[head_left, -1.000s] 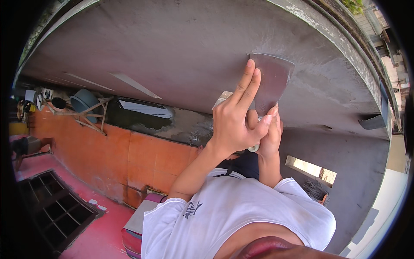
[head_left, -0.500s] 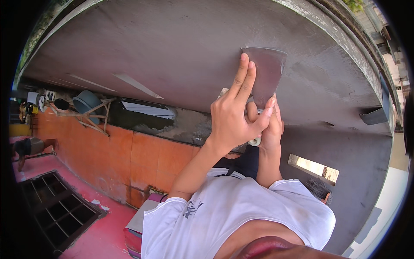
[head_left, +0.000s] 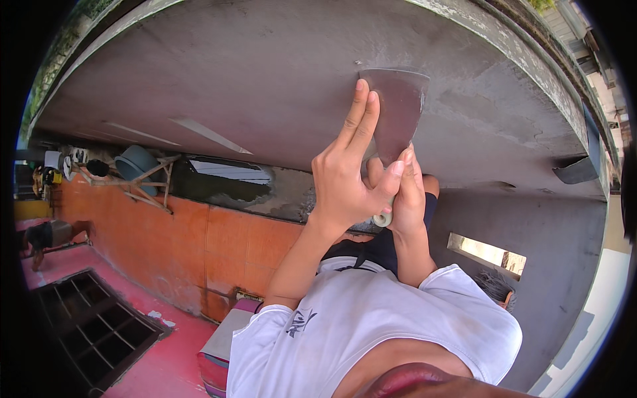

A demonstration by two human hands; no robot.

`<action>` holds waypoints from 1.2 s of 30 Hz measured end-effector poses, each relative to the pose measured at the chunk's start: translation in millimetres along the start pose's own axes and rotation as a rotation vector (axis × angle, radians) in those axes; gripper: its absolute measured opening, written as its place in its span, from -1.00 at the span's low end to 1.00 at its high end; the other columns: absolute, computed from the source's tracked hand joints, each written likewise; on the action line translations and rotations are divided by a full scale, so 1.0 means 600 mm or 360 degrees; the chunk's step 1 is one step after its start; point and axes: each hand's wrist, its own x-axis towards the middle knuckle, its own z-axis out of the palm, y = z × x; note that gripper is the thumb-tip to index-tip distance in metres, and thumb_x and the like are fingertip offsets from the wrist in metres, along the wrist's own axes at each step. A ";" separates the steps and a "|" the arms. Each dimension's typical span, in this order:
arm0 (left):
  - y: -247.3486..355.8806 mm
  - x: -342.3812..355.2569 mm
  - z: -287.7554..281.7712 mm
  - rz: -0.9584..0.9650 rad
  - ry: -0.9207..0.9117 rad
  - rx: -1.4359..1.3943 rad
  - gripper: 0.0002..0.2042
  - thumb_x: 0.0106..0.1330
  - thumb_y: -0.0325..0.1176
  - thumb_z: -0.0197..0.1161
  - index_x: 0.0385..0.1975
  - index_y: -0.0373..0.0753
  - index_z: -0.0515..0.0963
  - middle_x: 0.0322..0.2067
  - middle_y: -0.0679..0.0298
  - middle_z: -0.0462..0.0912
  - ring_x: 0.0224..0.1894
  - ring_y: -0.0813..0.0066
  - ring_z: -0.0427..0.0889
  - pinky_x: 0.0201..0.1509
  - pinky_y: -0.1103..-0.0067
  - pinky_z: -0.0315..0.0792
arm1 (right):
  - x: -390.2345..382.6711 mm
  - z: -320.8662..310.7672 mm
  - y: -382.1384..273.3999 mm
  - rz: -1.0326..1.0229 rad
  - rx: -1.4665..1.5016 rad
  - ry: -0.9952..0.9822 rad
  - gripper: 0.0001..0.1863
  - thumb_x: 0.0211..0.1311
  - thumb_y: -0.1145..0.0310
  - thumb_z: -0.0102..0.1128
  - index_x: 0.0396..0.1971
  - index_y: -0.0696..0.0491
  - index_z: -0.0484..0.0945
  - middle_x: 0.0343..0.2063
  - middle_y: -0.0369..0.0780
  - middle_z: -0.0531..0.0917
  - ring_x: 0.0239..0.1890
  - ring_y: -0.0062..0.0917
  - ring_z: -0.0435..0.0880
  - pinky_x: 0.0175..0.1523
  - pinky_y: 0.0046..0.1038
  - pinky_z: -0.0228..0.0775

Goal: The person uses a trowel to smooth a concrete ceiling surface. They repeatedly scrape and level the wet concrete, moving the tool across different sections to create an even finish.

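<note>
Both hands are working together, clamped on one wide-bladed putty knife (head_left: 400, 113). The left hand (head_left: 340, 176) is laying two fingers straight along the blade's left side; the right hand (head_left: 410, 202) is closing round the handle, partly hidden by the left thumb. The putty knife is standing blade outward, its broad edge appearing to touch the grey wall (head_left: 259, 79).

Progress, as judged: the surfacing is looking partway along. The wall is reading mostly smooth left of the blade, while paler, streaked patches are showing above and to its right. Whether these are finished or outstanding cannot be told.

Count: two hands, one putty knife, one blue-grey tub (head_left: 136, 161) resting by one wooden stand (head_left: 156, 170), one grilled window (head_left: 99, 325), one bright slot opening (head_left: 488, 255).
</note>
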 end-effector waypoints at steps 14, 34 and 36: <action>-0.012 -0.015 0.019 0.0035 -0.0019 -0.0011 -0.21 0.07 -0.15 0.27 0.38 -0.30 0.31 0.39 0.01 0.30 -0.05 0.09 0.74 -0.35 0.53 0.60 | -0.023 -0.010 -0.013 -0.0025 -0.0073 -0.0002 -0.38 0.59 0.00 -0.21 0.41 0.13 0.19 -0.62 -0.41 0.40 -0.74 -0.82 0.28 -0.66 -0.70 0.10; -0.017 0.000 0.016 0.0173 0.0068 0.0142 -0.22 0.09 -0.13 0.28 0.37 -0.32 0.33 0.36 -0.10 0.33 -0.24 0.29 0.78 -0.58 0.66 0.46 | -0.009 0.000 -0.011 -0.0011 -0.0074 -0.0016 -0.37 0.59 0.01 -0.19 0.46 0.10 0.14 -0.60 -0.40 0.40 -0.69 -0.84 0.22 -0.63 -0.70 0.09; -0.030 -0.006 0.024 0.0289 0.0100 0.0229 -0.22 0.10 -0.13 0.28 0.37 -0.32 0.32 0.36 -0.11 0.32 -0.23 0.26 0.78 -0.57 0.65 0.47 | -0.009 -0.013 -0.012 -0.0029 -0.0123 -0.0078 -0.36 0.59 0.01 -0.20 0.46 0.10 0.14 -0.60 -0.39 0.41 -0.70 -0.84 0.22 -0.63 -0.70 0.09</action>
